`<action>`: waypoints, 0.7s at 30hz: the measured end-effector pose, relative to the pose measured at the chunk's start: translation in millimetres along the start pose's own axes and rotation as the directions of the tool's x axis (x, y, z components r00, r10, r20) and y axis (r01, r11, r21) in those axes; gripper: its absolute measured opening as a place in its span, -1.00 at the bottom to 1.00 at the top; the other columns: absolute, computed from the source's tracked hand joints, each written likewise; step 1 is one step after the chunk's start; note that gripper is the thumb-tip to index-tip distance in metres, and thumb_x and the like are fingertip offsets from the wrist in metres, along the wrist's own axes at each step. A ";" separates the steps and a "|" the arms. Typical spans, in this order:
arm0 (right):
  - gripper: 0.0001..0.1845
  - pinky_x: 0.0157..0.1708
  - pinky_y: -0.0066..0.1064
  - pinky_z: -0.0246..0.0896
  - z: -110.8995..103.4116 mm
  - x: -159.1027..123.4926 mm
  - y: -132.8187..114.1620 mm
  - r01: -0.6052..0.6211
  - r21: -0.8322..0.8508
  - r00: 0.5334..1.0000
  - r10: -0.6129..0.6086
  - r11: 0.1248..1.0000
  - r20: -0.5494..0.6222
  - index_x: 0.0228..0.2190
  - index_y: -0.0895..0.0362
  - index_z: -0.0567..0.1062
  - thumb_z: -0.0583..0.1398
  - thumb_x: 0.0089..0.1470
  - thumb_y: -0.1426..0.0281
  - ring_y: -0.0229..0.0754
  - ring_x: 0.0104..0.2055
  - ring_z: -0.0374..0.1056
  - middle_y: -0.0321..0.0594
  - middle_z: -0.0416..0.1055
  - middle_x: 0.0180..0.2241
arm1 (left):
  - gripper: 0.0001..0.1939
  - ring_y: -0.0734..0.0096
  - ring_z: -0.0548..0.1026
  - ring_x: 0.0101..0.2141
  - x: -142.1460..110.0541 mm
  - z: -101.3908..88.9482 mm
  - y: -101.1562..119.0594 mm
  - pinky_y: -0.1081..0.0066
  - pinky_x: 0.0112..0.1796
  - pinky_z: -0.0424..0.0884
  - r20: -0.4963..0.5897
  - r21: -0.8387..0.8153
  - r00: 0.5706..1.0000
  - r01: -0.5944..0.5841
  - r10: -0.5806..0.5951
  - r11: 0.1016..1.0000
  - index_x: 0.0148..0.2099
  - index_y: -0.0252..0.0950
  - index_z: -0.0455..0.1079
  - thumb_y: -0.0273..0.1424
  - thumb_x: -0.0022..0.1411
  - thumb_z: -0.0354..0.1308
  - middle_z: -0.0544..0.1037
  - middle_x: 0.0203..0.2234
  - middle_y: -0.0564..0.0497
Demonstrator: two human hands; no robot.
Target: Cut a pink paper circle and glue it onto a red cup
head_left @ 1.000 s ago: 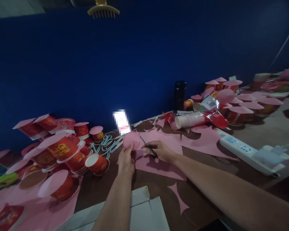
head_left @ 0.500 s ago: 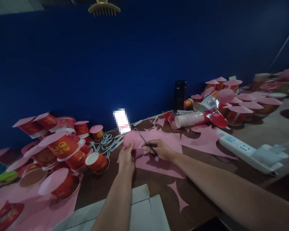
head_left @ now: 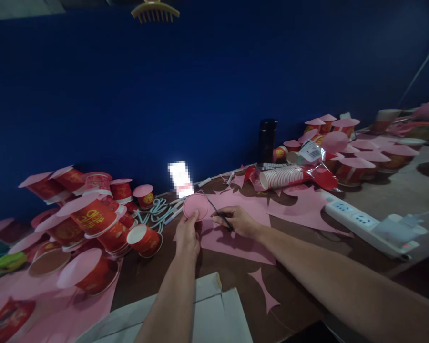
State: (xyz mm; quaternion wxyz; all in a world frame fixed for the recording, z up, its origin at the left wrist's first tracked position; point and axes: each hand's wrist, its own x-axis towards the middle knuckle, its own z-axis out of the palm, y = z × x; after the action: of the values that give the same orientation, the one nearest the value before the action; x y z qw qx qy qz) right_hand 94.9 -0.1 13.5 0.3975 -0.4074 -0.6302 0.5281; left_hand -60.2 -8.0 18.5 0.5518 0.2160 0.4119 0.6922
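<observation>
My left hand (head_left: 188,234) pinches a round pink paper disc (head_left: 194,206), thumb on its face. A darker ring runs just inside the disc's edge. Whether a cup sits behind the disc I cannot tell. In my right hand (head_left: 236,221) is a slim pair of dark scissors (head_left: 217,212), fingers closed around the handles. Their tip points up and left, close against the disc's right edge. Beneath both hands lies a sheet of pink paper (head_left: 246,243) with scalloped cut-outs along its far side.
Red paper cups (head_left: 96,216) with pink discs crowd the left; more stand far right. A sleeve of stacked cups (head_left: 282,178), a black flask (head_left: 268,140) and a power strip (head_left: 353,219) are on the right. A pink scrap (head_left: 264,290) and white cardboard (head_left: 225,317) lie nearer me.
</observation>
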 end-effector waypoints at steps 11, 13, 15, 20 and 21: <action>-0.53 -0.66 -0.56 0.10 3.1 -3.7 -9.4 0.043 -0.035 0.999 -0.044 0.998 -0.021 -0.33 0.20 0.57 0.27 -0.13 0.06 -0.36 -0.58 0.24 -0.30 0.37 -0.58 | -0.67 0.62 0.39 -0.59 -1.1 0.3 4.0 0.59 -0.54 0.30 -0.042 0.007 0.999 0.007 -0.007 1.000 -0.26 -0.37 0.42 -0.48 -0.16 0.35 0.49 -0.53 0.08; -0.54 -0.63 -0.55 0.10 3.9 -3.6 -10.1 0.051 -0.036 0.998 -0.052 0.998 -0.029 -0.37 0.20 0.57 0.27 -0.14 0.05 -0.36 -0.57 0.24 -0.30 0.36 -0.58 | -0.67 0.62 0.38 -0.60 -0.5 -0.3 3.7 0.58 -0.54 0.30 -0.037 0.010 0.999 0.004 -0.003 1.000 -0.25 -0.36 0.43 -0.48 -0.15 0.34 0.50 -0.52 0.07; -0.53 -0.62 -0.55 0.09 4.7 -3.7 -10.9 0.052 -0.042 0.998 -0.053 0.998 -0.033 -0.39 0.20 0.57 0.26 -0.15 0.04 -0.36 -0.57 0.22 -0.31 0.34 -0.59 | -0.67 0.62 0.37 -0.62 0.1 -1.1 3.0 0.58 -0.55 0.30 -0.037 0.016 0.999 0.002 -0.001 1.000 -0.25 -0.36 0.43 -0.48 -0.15 0.34 0.50 -0.53 0.07; -0.52 -0.63 -0.55 0.08 5.9 -4.1 -10.7 0.066 -0.068 0.997 -0.068 0.996 -0.027 -0.42 0.21 0.56 0.24 -0.14 0.01 -0.36 -0.59 0.18 -0.32 0.30 -0.62 | -0.65 0.59 0.40 -0.60 0.4 -1.7 3.1 0.58 -0.57 0.30 -0.028 0.021 1.000 -0.007 0.007 1.000 -0.26 -0.36 0.42 -0.45 -0.17 0.36 0.49 -0.55 0.07; -0.52 -0.65 -0.55 0.07 5.8 -4.2 -10.2 0.063 -0.080 0.997 -0.066 0.995 -0.031 -0.42 0.21 0.55 0.24 -0.13 0.01 -0.37 -0.60 0.16 -0.32 0.30 -0.63 | -0.65 0.58 0.41 -0.60 0.1 -1.4 3.7 0.57 -0.57 0.31 -0.027 0.021 1.000 -0.006 0.006 1.000 -0.26 -0.36 0.42 -0.45 -0.18 0.36 0.49 -0.54 0.07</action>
State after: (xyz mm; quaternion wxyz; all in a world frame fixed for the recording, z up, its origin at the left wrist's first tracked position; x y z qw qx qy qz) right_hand 89.9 -7.1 22.6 0.4086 -0.4110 -0.6565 0.4828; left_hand -63.5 -8.5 20.7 0.5416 0.2136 0.4261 0.6924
